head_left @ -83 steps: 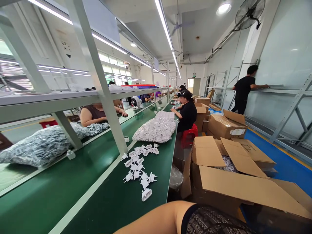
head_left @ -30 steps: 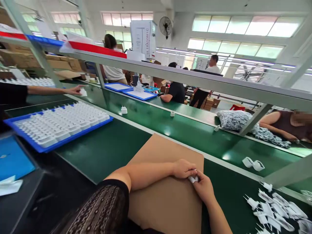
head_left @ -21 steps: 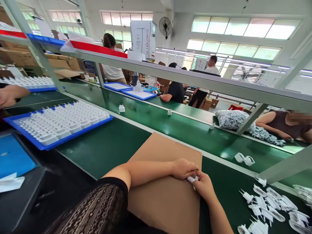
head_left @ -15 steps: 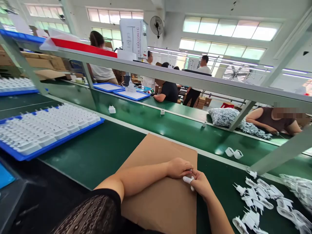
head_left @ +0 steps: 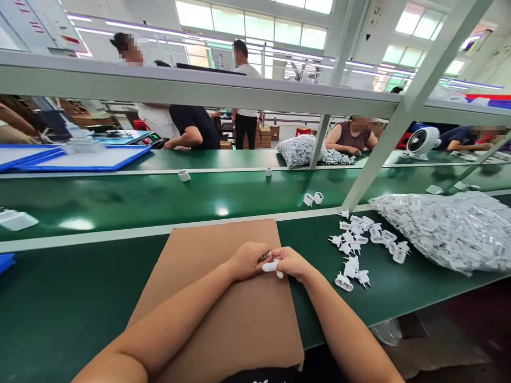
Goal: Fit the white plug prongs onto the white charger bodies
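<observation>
My two hands meet above the brown cardboard sheet (head_left: 223, 314). My left hand (head_left: 248, 260) is closed, its fingers curled around something small and greyish that I cannot make out. Against those fingertips, my right hand (head_left: 294, 264) is pinched closed; whatever it may hold is hidden. White coverings, which look like finger cots (head_left: 270, 266), show at the right hand's thumb and fingers. To the right of the hands, a loose group of white plug housings with pins (head_left: 351, 242) lies on the green table.
A clear bag of white parts (head_left: 443, 229) lies at the right, beside a slanted shelf post (head_left: 399, 117). Several white pieces, including a plug housing (head_left: 184, 175), sit on the green conveyor belt (head_left: 131, 199). Blue trays (head_left: 88, 159) and co-workers are across it.
The view has swung to the right, so the tray full of plugs at left is out of sight and more of the bag shows. My hands stay together over the cardboard.
</observation>
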Demonstrator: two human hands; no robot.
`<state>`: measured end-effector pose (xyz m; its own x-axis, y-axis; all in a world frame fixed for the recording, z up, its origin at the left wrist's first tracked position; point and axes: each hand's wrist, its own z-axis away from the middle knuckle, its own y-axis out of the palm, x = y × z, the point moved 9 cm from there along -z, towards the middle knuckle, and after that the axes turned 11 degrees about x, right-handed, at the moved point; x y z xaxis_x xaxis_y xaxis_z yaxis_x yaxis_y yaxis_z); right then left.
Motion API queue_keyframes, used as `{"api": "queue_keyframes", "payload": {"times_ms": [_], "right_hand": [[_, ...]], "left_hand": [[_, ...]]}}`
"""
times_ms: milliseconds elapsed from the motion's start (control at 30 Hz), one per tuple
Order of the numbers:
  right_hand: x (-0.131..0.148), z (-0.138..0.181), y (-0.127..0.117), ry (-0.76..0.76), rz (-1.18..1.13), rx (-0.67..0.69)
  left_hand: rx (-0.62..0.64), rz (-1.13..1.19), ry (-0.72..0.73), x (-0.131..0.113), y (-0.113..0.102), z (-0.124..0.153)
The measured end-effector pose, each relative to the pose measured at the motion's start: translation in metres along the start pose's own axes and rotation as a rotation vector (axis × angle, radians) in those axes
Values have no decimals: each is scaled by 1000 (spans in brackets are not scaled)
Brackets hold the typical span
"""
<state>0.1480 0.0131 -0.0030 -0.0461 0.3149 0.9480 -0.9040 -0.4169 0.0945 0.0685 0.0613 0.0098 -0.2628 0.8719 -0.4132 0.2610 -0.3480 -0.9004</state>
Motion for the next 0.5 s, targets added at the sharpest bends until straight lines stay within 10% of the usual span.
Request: {"api": "queue_keyframes", "payload": {"times_ms": [167, 367, 500], "right_hand": [[3, 0, -17, -49, -4, -136], [32, 64, -110, -151, 560, -949], [29, 88, -148, -34, 562, -1102]], "left_hand": [[-6, 108, -98, 14, -1, 1], [-10, 252, -171, 19, -5, 1], [-8, 256, -182, 18, -7, 1]]}}
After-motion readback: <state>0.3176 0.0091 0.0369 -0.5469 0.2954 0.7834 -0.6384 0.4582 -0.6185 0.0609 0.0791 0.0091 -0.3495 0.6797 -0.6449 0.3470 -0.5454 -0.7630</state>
